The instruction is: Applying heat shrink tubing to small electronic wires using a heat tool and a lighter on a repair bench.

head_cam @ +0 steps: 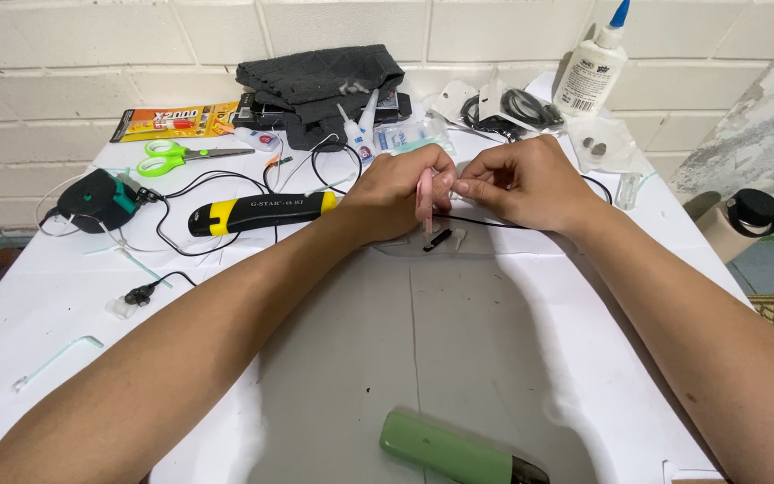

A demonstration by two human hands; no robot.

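Observation:
My left hand [398, 188] grips a slim pink tool [424, 199] held upright over the white table [64, 296]. My right hand [521, 182] meets it from the right, its fingertips pinched on a thin black wire [485, 221] that runs right under the hand. Just below the pink tool a small black part [439, 238] lies on the table beside a tiny white piece [460, 237]. What sits between the fingertips is too small to make out.
A black-and-yellow tool [257, 213], green scissors [172, 157], a dark green-trimmed device with wires [96, 199], small glue tubes [356, 134], a folded grey cloth [320, 79] and a white glue bottle [591, 72] crowd the back. A green case [450, 451] lies near me; a capped bottle [741, 222] stands off the right edge.

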